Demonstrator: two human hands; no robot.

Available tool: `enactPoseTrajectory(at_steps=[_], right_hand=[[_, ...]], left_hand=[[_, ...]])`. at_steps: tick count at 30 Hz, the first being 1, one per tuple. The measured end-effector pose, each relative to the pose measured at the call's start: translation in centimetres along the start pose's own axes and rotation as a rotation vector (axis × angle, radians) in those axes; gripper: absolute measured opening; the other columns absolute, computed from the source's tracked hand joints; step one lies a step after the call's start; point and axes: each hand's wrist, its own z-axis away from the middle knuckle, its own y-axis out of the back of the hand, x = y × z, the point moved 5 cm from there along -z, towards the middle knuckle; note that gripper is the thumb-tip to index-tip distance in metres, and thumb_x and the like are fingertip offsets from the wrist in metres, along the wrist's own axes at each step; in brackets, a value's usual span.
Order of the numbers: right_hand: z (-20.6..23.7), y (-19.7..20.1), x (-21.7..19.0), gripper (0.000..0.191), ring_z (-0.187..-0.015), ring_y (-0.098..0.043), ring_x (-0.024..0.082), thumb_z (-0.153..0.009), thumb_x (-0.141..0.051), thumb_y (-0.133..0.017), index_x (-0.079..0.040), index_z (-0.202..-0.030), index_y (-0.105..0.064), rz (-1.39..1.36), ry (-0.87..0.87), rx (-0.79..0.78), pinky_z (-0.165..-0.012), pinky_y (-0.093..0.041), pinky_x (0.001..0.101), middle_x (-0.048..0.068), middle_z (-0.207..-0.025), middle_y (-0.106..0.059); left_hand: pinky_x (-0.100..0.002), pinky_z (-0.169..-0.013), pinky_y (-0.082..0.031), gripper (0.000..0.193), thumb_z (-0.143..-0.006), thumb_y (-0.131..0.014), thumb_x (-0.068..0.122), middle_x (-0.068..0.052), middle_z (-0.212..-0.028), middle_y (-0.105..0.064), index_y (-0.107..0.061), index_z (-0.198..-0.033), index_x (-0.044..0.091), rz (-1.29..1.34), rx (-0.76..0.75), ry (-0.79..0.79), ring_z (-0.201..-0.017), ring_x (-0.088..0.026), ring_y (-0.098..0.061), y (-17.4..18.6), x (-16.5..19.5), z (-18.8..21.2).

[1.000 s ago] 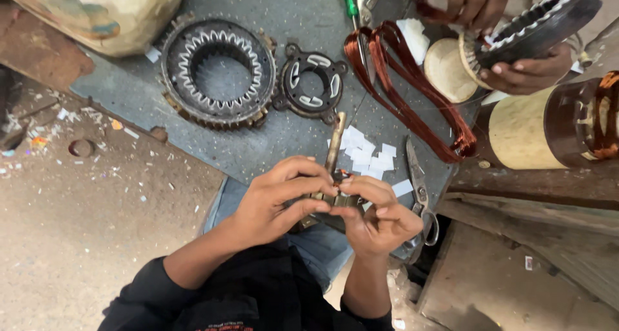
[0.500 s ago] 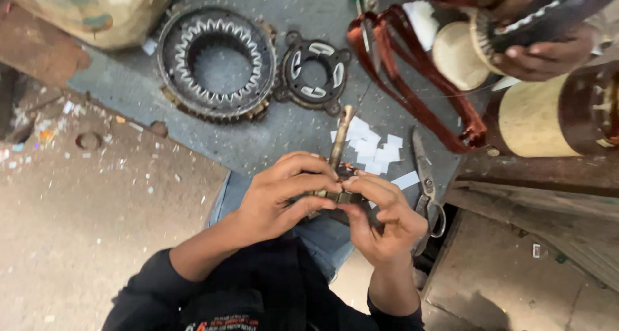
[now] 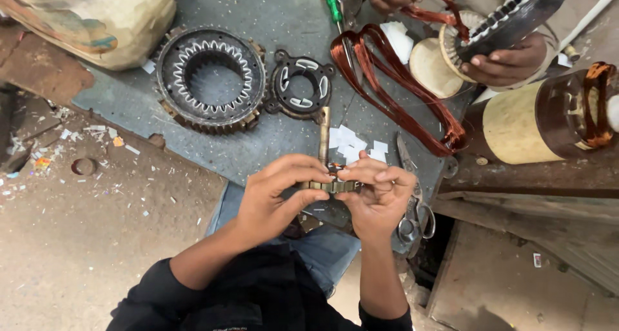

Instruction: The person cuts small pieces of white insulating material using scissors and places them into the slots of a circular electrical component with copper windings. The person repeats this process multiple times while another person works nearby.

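A large toothed stator ring (image 3: pixel 211 79) is lying on the grey metal worktable (image 3: pixel 271 9), with a smaller black end plate (image 3: pixel 300 86) sitting just beside it. White paper scraps (image 3: pixel 353 144) are lying near a pair of scissors (image 3: pixel 411 195). A loop of copper wire (image 3: pixel 393 89) is stretching across the table toward a green-handled screwdriver (image 3: pixel 333 2). A cream sack (image 3: pixel 97 18) is resting at the far corner, and a cream cylinder (image 3: pixel 522 121) is lying beside the table.
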Motion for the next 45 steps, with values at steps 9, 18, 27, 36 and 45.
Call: enactPoseTrajectory(at_steps=[9, 18, 27, 36, 45], right_hand=[[-2.5, -1.9, -1.5, 0.053, -0.118, -0.066, 0.022, -0.096, -0.001, -0.076, -0.012, -0.124, -0.033, 0.071, 0.019, -0.107, -0.135, -0.024, 0.0507, 0.013, -0.113, -0.072], [-5.2, -6.0, -2.1, 0.049, -0.129, -0.057, 0.022, -0.100, 0.003, -0.065, -0.002, -0.141, -0.040, -0.046, -0.071, -0.079, -0.119, -0.041, 0.0370, 0.015, -0.135, -0.060], [-5.8, -9.1, -1.7, 0.032, -0.123, -0.057, 0.020, -0.107, -0.002, -0.051, 0.002, -0.138, -0.043, 0.041, -0.137, -0.015, -0.112, -0.044, 0.0335, 0.015, -0.136, -0.059], [-5.9, -9.2, -1.0, 0.031, -0.125, -0.057, 0.021, -0.109, -0.005, -0.049, 0.002, -0.139, -0.042, 0.131, -0.143, -0.008, -0.113, -0.045, 0.0344, 0.015, -0.137, -0.059], [-4.0, -3.5, -4.0, 0.033, -0.133, -0.059, 0.024, -0.107, -0.007, -0.057, 0.000, -0.139, -0.057, 0.503, -0.100, 0.086, -0.115, -0.044, 0.0367, 0.014, -0.141, -0.063]], left_hand=[[-0.032, -0.095, -0.055, 0.030, -0.092, -0.075, 0.007, -0.013, -0.119, -0.071, -0.069, -0.121, 0.002, -0.025, 0.022, 0.022, -0.109, -0.026, -0.071, 0.7, 0.8, -0.9], [-0.026, -0.084, -0.059, 0.029, -0.096, -0.070, 0.013, -0.010, -0.115, -0.079, -0.074, -0.124, 0.007, -0.102, 0.330, 0.349, -0.096, -0.013, -0.074, 1.3, 0.0, -0.3], [-0.025, -0.093, -0.054, 0.030, -0.092, -0.077, 0.011, -0.009, -0.114, -0.076, -0.075, -0.120, -0.001, 0.029, 0.389, 0.254, -0.103, -0.011, -0.068, 2.2, -1.5, -2.0], [-0.022, -0.086, -0.055, 0.023, -0.091, -0.078, 0.008, -0.007, -0.109, -0.075, -0.074, -0.112, -0.003, 0.212, 0.409, 0.319, -0.095, -0.006, -0.066, 1.7, -3.5, -2.3], [-0.024, -0.091, -0.055, 0.045, -0.087, -0.081, 0.008, -0.006, -0.116, -0.073, -0.068, -0.129, 0.002, 0.141, 0.315, 0.362, -0.102, -0.008, -0.067, 1.9, -2.1, -1.7]])
